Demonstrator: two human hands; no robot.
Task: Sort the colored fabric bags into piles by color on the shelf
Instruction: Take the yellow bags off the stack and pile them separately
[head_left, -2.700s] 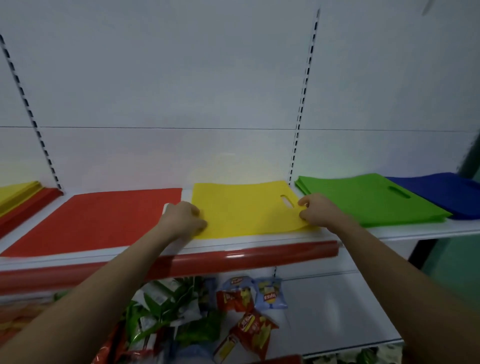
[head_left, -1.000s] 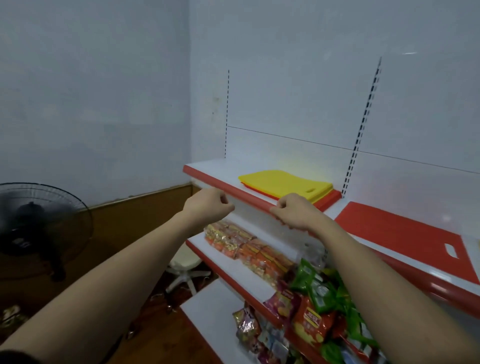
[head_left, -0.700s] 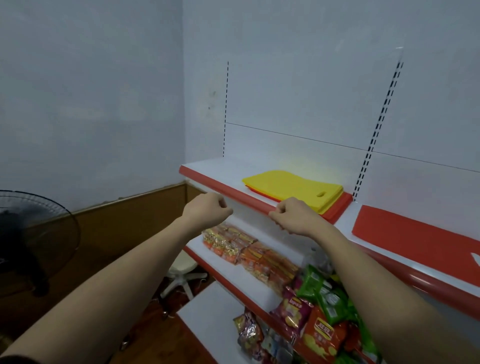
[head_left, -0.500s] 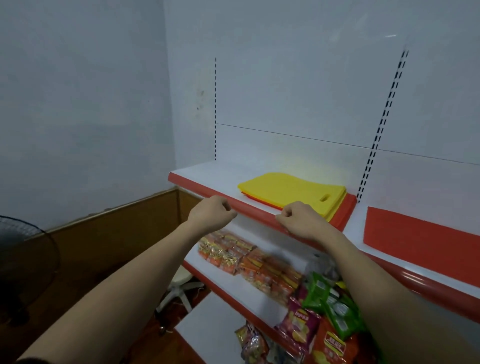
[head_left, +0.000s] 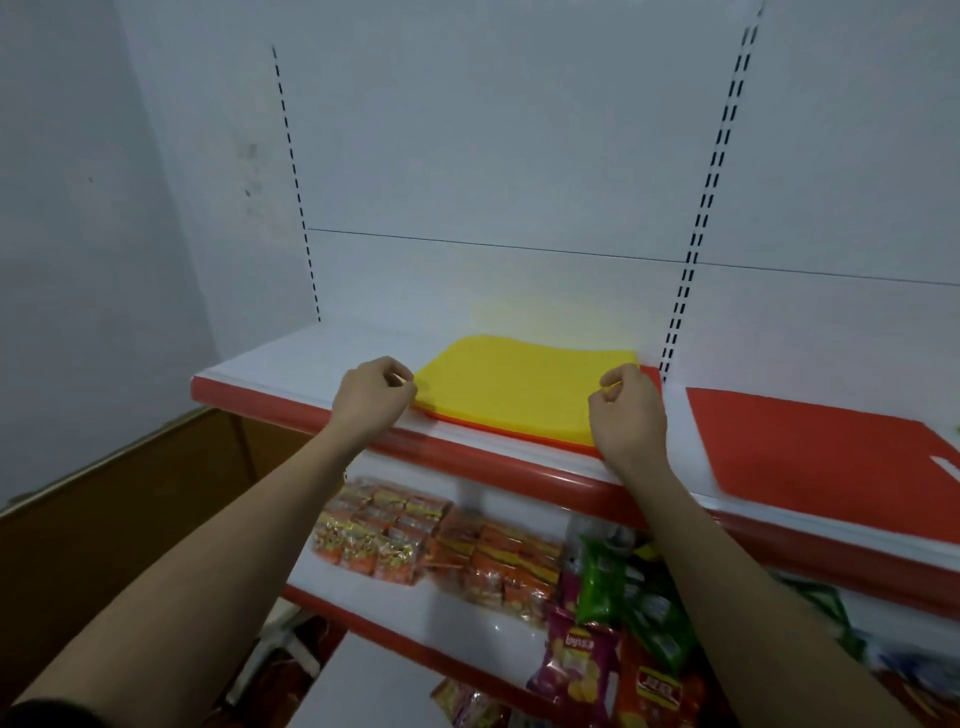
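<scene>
Top shelf: white deck with a glossy red front lip, bare white surface to the left of the stack up to the side wall, narrow white strip between stack and front lip. Back panel flat and white, with two slotted uprights.

Yellow bags: flat stack on the top shelf, right of centre, right edge close to the slotted upright. Thin red-orange bag edge visible beneath the front edge. Separate red bag lying flat on the next bay to the right, apart from the stack.

Left hand: at the stack's left front corner, fingers curled, thumb and forefinger pinched on the yellow corner. Right hand: at the stack's right front corner, fingers curled, fingertips meeting at the yellow edge; actual hold on fabric cannot be told.

Versus half a second earlier: both hands raised from the red lip onto the stack corners; view shifted closer and more square to the shelf.

Bags: matte, non-woven-looking fabric, rectangular, back edge gently wavy. Lower shelf: shiny, crinkled snack packets in orange, green and purple.
</scene>
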